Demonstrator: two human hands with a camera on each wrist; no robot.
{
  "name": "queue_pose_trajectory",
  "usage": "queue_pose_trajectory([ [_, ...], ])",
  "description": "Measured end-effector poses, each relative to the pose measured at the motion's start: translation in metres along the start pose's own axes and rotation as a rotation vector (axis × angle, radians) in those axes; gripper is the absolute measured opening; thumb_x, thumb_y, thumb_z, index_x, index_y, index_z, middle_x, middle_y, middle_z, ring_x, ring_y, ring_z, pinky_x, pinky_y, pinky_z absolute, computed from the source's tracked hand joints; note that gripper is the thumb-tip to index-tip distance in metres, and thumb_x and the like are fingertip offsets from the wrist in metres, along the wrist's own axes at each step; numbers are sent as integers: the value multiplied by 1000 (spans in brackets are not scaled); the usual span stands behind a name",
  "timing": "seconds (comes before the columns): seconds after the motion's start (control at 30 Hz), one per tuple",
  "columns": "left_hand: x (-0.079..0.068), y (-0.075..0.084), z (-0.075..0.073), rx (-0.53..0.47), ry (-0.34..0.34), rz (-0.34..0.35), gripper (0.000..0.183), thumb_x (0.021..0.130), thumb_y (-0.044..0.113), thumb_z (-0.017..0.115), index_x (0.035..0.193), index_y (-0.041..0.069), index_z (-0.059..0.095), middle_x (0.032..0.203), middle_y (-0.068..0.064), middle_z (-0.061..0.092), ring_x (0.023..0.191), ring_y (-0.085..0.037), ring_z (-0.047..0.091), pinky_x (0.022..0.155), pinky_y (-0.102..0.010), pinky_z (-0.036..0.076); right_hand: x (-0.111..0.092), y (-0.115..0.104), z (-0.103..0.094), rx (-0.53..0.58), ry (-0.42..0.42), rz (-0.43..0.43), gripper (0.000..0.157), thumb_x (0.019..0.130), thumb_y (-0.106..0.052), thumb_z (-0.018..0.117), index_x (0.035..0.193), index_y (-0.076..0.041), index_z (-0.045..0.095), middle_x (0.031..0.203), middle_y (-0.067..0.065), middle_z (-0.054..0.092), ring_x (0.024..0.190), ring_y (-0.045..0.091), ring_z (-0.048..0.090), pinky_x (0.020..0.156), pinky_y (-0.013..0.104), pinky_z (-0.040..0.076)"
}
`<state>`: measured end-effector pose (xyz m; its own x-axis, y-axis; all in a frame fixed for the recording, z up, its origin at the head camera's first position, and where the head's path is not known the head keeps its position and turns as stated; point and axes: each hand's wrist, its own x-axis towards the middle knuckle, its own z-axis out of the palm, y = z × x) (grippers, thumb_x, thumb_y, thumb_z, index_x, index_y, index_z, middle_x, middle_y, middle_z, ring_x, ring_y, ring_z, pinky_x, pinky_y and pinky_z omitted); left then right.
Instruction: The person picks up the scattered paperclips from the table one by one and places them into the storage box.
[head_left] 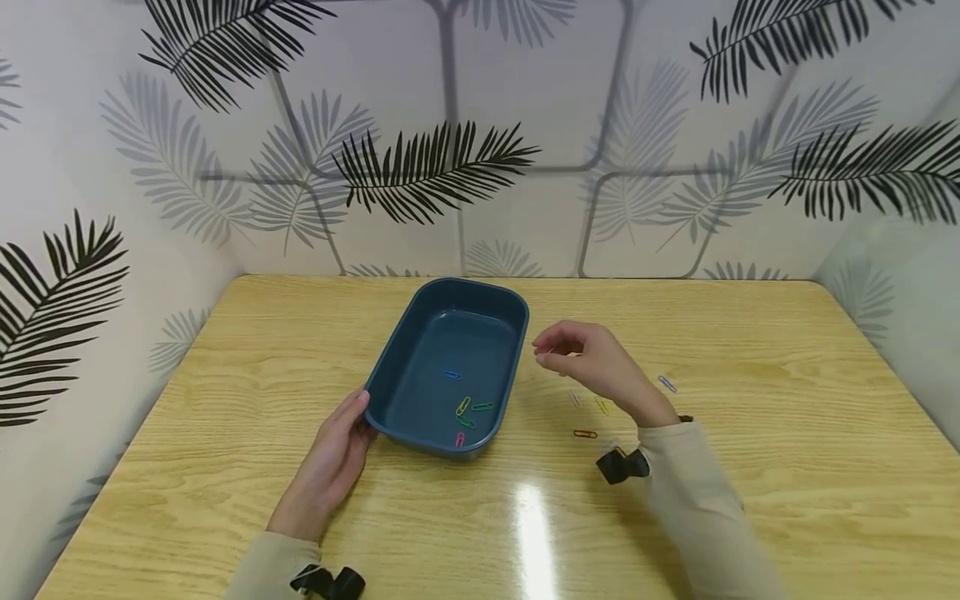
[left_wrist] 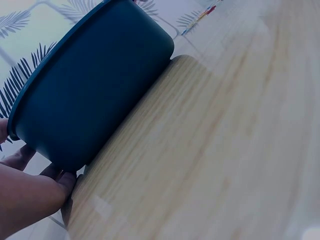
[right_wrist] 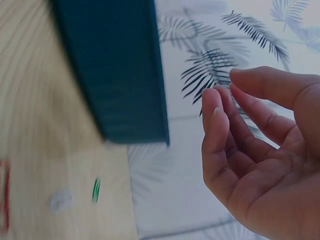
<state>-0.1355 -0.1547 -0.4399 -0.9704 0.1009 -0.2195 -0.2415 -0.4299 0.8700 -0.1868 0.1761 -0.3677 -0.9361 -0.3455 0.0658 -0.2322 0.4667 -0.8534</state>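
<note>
My left hand (head_left: 337, 458) grips the near left corner of a dark blue plastic tray (head_left: 397, 358), thumb at the rim and fingers against the outer wall. In the tray lie several paper clips, among them a blue paper clip (head_left: 452, 375), a yellow paper clip (head_left: 463, 406) and a pink paper clip (head_left: 460, 439). Just right of the tray, my right hand (head_left: 592, 358) is raised over the table, thumb and index finger pinched around a small pale paper clip, mostly hidden by the fingertips. The right wrist view shows this right hand (right_wrist: 265, 160) beside the tray wall.
More paper clips lie on the wooden table (head_left: 787, 400) around my right forearm: a white clip (head_left: 575, 398), a yellow clip (head_left: 602, 406), an orange-red clip (head_left: 585, 434) and a light blue clip (head_left: 667, 383). A leaf-patterned wall (head_left: 525, 225) borders the table's back edge.
</note>
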Motion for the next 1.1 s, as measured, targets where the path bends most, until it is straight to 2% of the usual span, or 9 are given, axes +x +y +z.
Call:
queue_pose_trajectory([
  [0.27, -1, -1, 0, 23, -2, 16, 45, 106, 23, 41, 141, -4, 34, 120, 2, 54, 112, -9, 48, 95, -23, 36, -14, 21, -16, -88, 16, 59, 22, 93, -13, 66, 109, 1, 66, 100, 7, 66, 90, 21, 61, 78, 37, 50],
  [0.53, 0, 0, -1, 21, -4, 8, 50, 106, 24, 40, 145, -5, 28, 122, 3, 53, 114, -8, 47, 96, -23, 35, -29, 34, -33, -158, 28, 90, 22, 94, -15, 65, 109, 2, 67, 97, 5, 67, 91, 21, 61, 78, 36, 49],
  [0.7, -1, 0, 1, 23, 0, 12, 46, 106, 22, 40, 142, -5, 32, 120, 3, 54, 113, -9, 48, 96, -23, 35, -36, 43, -45, -171, 38, 112, 23, 93, -15, 66, 109, 2, 66, 98, 7, 67, 89, 22, 61, 70, 33, 50],
  [0.93, 1, 0, 0, 3, -3, -2, 44, 107, 20, 39, 143, -3, 31, 121, 3, 54, 114, -10, 47, 96, -23, 36, -44, 52, -65, -198, 60, 163, 29, 95, -18, 64, 115, 4, 64, 102, 11, 66, 92, 24, 61, 77, 37, 49],
  [1.1, 1, 0, 0, 8, -9, 4, 45, 107, 21, 39, 143, -4, 31, 122, 2, 53, 114, -10, 46, 96, -23, 36, -46, 61, -77, -217, 74, 205, 34, 96, -19, 63, 118, 6, 61, 105, 16, 65, 91, 29, 61, 71, 37, 51],
])
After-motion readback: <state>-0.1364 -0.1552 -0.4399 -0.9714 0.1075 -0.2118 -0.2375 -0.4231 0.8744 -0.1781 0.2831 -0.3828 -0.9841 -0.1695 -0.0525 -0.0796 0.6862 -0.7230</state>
